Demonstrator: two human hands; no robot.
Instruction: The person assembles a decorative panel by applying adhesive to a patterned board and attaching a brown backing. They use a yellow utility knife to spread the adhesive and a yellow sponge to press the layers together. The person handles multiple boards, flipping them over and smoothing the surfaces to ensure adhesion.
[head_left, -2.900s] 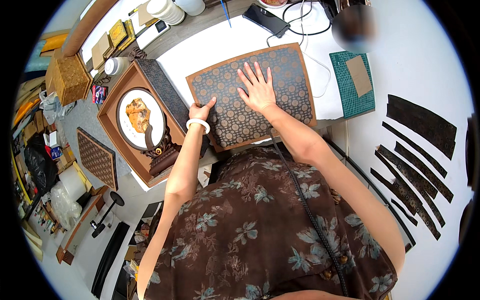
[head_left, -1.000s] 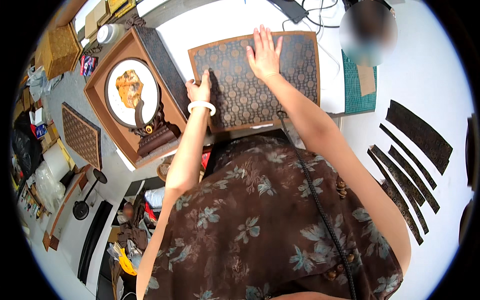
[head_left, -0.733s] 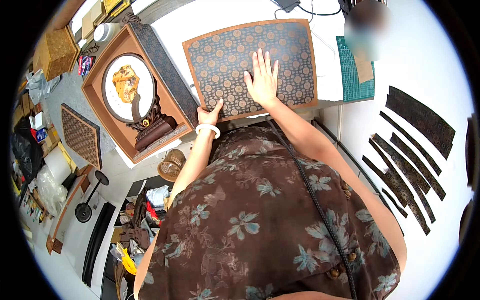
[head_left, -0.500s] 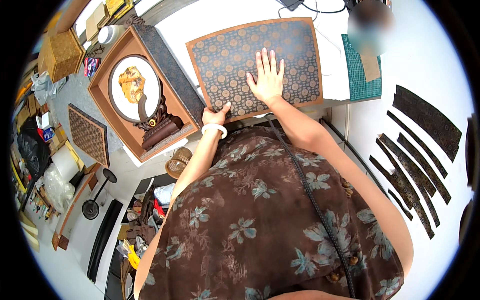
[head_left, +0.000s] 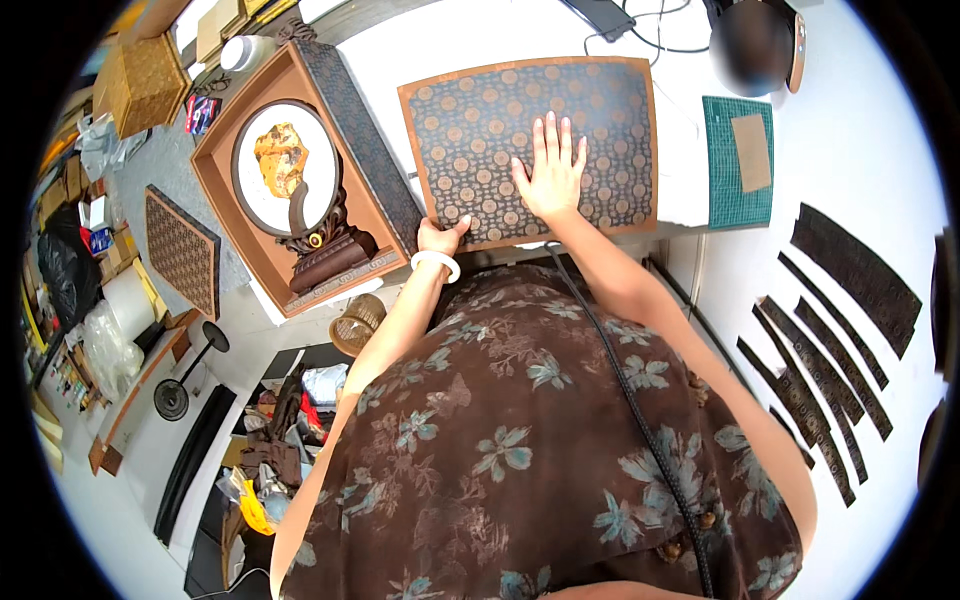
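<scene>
A rectangular board (head_left: 480, 110) with dark blue-grey medallion patterning and a brown border lies on the white worktable. My right hand (head_left: 552, 180) rests flat on it, palm down, fingers spread. At the board's near left corner, my left hand (head_left: 440, 240) grips the edge; its thumb is on top and the other fingers are mostly hidden. A white bangle circles that wrist. Just left of the board stands an open box (head_left: 372, 165) with patterned outer sides and a brown inside. In the box is a round white disc with a yellow-brown stone, on a dark carved stand (head_left: 335, 262).
A green cutting mat (head_left: 725, 195) bearing a brown card (head_left: 752, 153) lies to the right. Dark patterned strips (head_left: 810, 385) lie on the white surface at far right. A patterned panel (head_left: 183, 255) sits left of the box. Part of another person (head_left: 752, 45) shows at the upper right.
The whole view has shifted slightly, while both hands keep their places on the board. The other person at the upper right has moved away from the card, which now shows fully.
</scene>
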